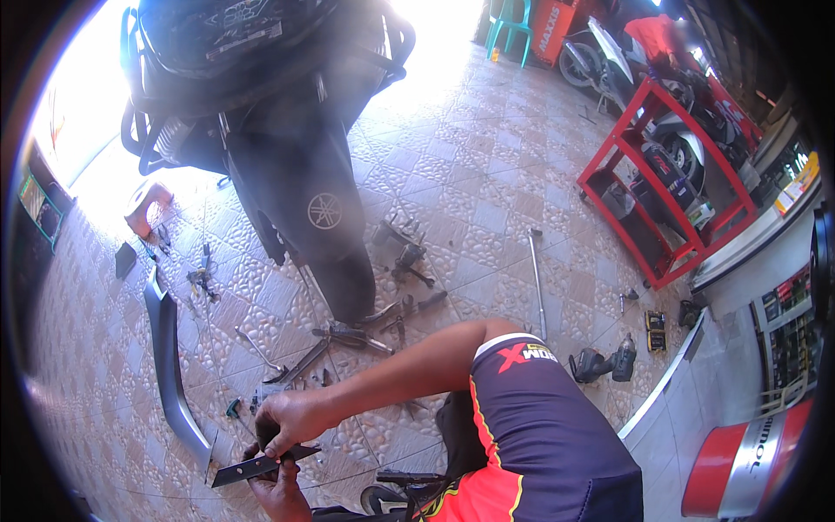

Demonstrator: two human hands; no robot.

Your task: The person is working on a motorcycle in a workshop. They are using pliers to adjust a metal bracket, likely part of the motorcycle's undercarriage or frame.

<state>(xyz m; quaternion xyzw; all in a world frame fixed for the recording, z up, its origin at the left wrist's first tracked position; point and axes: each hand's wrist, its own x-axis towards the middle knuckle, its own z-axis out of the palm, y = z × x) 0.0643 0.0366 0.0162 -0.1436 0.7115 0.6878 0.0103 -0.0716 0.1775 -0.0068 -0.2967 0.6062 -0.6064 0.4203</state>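
A narrow, dark flat strip (239,471) with a pointed end and a small light spot is held low in the head view. My right hand (294,421) reaches across from the right and pinches it from above. Below it, my left hand (283,498) grips the same strip, its fingers partly hidden behind it. Just left of my hands lies a long, curved, silver-grey body panel (174,365). A green-handled tool (233,407) rests on the floor beside my right hand. Past my forearm, several hand tools (344,336) lie scattered.
A dark scooter (304,187) stands ahead. A long-handled wrench (537,283) and a cordless drill (604,361) lie to the right. Beyond are a red metal cart (609,155), a red-and-white drum (709,477) and a person (657,39) by a motorcycle. A paper roll (146,205) sits far left.
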